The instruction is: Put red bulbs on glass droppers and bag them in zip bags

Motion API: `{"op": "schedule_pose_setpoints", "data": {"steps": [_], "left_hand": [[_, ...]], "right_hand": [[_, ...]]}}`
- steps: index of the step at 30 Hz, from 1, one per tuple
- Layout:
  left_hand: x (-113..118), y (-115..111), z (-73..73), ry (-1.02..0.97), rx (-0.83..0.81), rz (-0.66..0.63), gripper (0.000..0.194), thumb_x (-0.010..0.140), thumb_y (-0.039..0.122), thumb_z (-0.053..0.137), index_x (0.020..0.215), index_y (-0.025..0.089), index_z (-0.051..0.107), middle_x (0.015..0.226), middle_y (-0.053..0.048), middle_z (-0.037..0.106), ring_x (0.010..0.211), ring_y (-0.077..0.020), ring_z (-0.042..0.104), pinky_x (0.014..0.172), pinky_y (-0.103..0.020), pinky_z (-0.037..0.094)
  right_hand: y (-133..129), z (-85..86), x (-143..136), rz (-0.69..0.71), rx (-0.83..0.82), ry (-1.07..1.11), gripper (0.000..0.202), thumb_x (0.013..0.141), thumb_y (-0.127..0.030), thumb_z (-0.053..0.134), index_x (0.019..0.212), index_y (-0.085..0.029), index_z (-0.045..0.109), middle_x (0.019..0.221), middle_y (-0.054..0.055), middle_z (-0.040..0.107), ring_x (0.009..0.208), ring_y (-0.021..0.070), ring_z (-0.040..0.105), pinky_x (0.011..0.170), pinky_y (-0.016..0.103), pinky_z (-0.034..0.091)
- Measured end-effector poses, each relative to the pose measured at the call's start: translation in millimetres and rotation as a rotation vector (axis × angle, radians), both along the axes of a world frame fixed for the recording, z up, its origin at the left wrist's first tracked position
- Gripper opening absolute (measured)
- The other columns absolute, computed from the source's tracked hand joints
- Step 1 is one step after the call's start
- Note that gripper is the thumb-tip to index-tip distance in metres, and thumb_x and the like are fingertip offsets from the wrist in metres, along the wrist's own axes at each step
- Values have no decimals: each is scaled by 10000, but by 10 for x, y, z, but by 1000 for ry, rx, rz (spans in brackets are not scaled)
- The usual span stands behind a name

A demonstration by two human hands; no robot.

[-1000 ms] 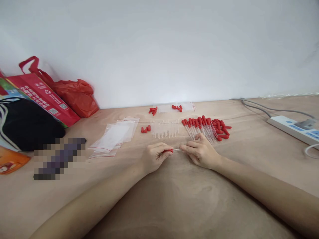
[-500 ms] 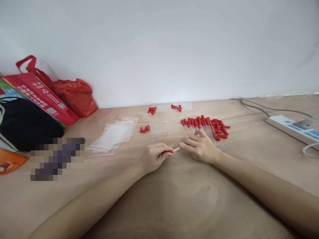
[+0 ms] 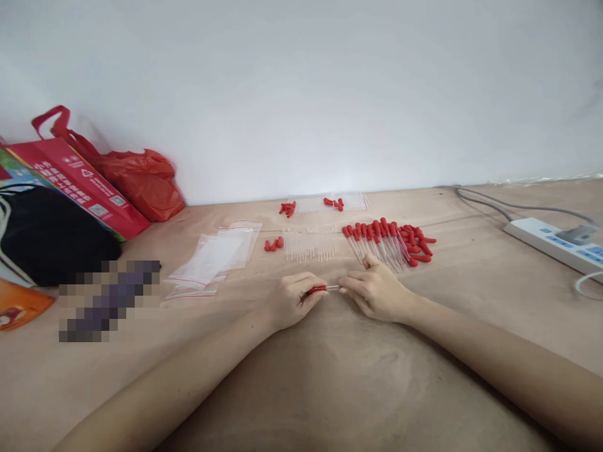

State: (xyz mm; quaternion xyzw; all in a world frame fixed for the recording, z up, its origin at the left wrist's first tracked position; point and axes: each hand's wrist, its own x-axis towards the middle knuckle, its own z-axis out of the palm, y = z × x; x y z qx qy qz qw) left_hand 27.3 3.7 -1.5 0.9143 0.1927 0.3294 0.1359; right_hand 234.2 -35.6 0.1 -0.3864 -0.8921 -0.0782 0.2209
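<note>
My left hand (image 3: 296, 300) pinches a red rubber bulb (image 3: 317, 290) that lies sideways between thumb and fingers. A thin clear tube (image 3: 333, 287) runs from the bulb's right end to the fingertips of my right hand (image 3: 377, 290), which are closed on it. Beyond my hands lies a row of clear tubes (image 3: 309, 243), with a few loose red bulbs (image 3: 273, 244) at its left. Droppers with red bulbs (image 3: 375, 230) lie fanned out behind my right hand, beside a pile of loose red bulbs (image 3: 419, 242).
Clear zip bags (image 3: 214, 257) lie at the left. Farther back is another bag (image 3: 355, 201) with red bulbs near it. A red plastic bag (image 3: 141, 179), a black bag (image 3: 56, 235) and an orange packet (image 3: 23, 306) stand far left. A white power strip (image 3: 556, 245) with cables is at the right.
My right hand has moved slightly down and its fingers have shifted along the clear tube. The tube now lies more level between my hands. My left hand has barely moved.
</note>
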Motion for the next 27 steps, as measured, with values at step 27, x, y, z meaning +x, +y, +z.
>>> {"op": "schedule_pose_setpoints", "data": {"steps": [27], "left_hand": [[30, 61, -26, -80, -121, 126, 248, 799, 183, 542, 1046, 168, 542, 904, -50, 622, 801, -133, 584, 723, -266, 484]], "right_hand": [[52, 147, 17, -135, -148, -6, 252, 851, -261, 409, 731, -162, 608, 720, 49, 564, 655, 137, 502, 602, 261, 293]]}}
